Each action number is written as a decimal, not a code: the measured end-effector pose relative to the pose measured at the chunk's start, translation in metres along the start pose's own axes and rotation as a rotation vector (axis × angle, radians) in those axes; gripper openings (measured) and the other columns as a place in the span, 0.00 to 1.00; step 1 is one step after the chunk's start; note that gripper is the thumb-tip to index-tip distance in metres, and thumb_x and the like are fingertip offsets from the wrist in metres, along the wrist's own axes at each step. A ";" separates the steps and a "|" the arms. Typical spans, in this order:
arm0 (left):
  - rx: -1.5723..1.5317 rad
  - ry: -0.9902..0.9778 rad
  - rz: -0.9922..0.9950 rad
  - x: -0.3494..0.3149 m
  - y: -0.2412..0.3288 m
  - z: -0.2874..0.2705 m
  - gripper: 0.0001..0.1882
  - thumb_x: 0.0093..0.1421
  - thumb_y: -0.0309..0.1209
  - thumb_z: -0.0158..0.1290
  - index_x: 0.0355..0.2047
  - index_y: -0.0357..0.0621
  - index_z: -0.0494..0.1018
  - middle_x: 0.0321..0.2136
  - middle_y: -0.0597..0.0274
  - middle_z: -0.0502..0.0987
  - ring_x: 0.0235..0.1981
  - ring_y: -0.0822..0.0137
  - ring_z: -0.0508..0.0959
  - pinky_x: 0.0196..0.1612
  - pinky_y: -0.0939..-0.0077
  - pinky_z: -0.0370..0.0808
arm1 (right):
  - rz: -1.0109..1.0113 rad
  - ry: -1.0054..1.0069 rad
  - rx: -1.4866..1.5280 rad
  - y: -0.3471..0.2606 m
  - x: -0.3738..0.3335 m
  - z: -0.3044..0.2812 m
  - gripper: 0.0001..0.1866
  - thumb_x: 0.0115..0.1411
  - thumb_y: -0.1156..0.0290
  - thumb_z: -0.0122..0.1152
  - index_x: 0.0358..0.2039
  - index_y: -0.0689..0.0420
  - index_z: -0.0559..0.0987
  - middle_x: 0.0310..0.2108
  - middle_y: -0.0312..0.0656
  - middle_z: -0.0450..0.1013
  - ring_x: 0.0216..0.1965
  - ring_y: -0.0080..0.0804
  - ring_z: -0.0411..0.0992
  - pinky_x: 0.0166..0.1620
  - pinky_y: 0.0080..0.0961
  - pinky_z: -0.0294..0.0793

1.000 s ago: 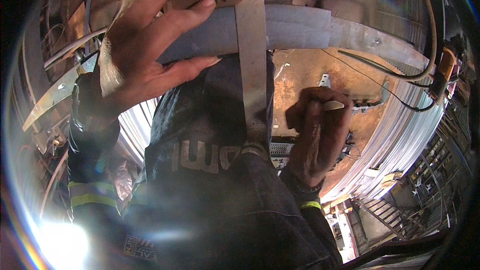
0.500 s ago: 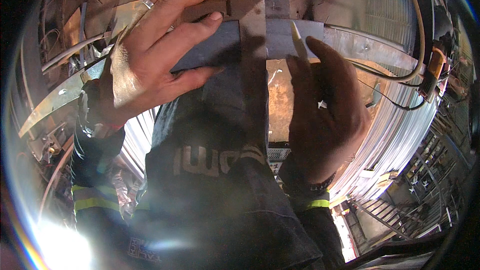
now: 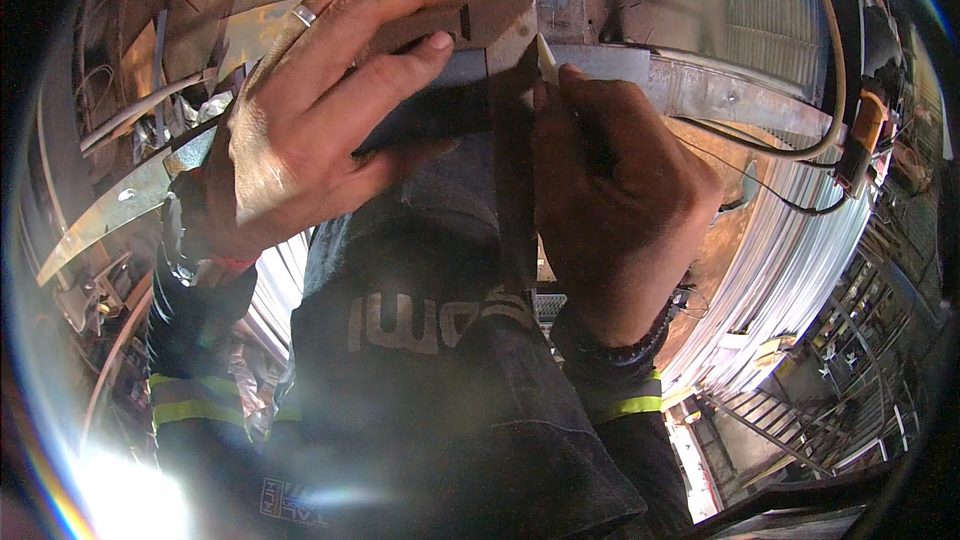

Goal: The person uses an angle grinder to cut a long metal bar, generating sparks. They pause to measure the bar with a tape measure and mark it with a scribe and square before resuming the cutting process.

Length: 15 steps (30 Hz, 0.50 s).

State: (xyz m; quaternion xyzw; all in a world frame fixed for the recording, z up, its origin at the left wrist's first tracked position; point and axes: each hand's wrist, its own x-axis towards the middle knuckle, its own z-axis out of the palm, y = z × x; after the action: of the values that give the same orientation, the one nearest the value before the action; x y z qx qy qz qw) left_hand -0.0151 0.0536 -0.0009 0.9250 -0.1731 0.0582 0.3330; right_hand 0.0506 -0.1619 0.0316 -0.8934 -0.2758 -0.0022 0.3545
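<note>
A metal square (image 3: 512, 90) is held on a gray bar (image 3: 615, 62) by the left hand (image 3: 310, 130), fingers spread. Right of the square, a white stick (image 3: 547, 60) is pinched by the right hand (image 3: 625, 180). Pale letters (image 3: 405, 322) are seen below it on clothes (image 3: 430, 410).

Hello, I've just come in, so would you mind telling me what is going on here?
A person is working with both bare hands at a grey metal bar that runs across in front of the body. The left hand holds a metal square across the bar, its long blade pointing back toward the body. The right hand grips a thin pale stick right beside the square's right edge; whether its tip touches the bar is hard to tell.
</note>
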 end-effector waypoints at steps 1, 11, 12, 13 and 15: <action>-0.001 0.001 0.007 0.000 0.000 0.000 0.38 0.46 0.28 0.70 0.58 0.47 0.68 0.60 0.45 0.68 0.59 0.42 0.71 0.58 0.54 0.71 | 0.016 -0.042 -0.009 -0.003 0.001 -0.002 0.03 0.57 0.76 0.68 0.30 0.61 0.82 0.19 0.42 0.76 0.20 0.20 0.74 0.23 0.22 0.70; 0.034 -0.008 -0.019 0.001 0.004 -0.001 0.37 0.45 0.30 0.72 0.56 0.40 0.69 0.59 0.43 0.68 0.57 0.43 0.73 0.57 0.55 0.72 | 0.146 -0.374 -0.183 -0.029 -0.052 -0.067 0.03 0.55 0.79 0.65 0.32 0.61 0.81 0.22 0.42 0.77 0.21 0.32 0.77 0.25 0.27 0.73; 0.020 -0.017 -0.011 0.005 0.001 0.001 0.37 0.45 0.31 0.71 0.56 0.39 0.69 0.58 0.43 0.69 0.56 0.43 0.73 0.57 0.55 0.72 | 0.187 -0.262 -0.185 -0.029 -0.060 -0.068 0.04 0.56 0.80 0.65 0.33 0.61 0.81 0.22 0.41 0.78 0.21 0.30 0.77 0.25 0.26 0.74; 0.025 -0.010 -0.038 0.003 0.001 0.000 0.37 0.46 0.32 0.71 0.56 0.38 0.68 0.57 0.44 0.69 0.55 0.44 0.73 0.57 0.56 0.72 | 0.222 -0.187 -0.193 -0.030 -0.058 -0.068 0.04 0.56 0.80 0.65 0.34 0.61 0.81 0.23 0.40 0.78 0.22 0.27 0.77 0.25 0.24 0.74; 0.008 0.084 -0.142 0.006 0.007 0.002 0.37 0.48 0.34 0.70 0.56 0.38 0.68 0.54 0.46 0.70 0.53 0.46 0.74 0.55 0.57 0.72 | 0.325 -0.058 -0.220 -0.034 -0.048 -0.064 0.05 0.57 0.80 0.64 0.35 0.62 0.81 0.24 0.38 0.79 0.23 0.23 0.76 0.26 0.22 0.73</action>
State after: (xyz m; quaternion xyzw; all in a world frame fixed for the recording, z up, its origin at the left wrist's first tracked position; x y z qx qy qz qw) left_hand -0.0115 0.0456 0.0030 0.9330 -0.0929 0.0742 0.3396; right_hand 0.0056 -0.2059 0.0913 -0.9592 -0.1364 0.0508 0.2425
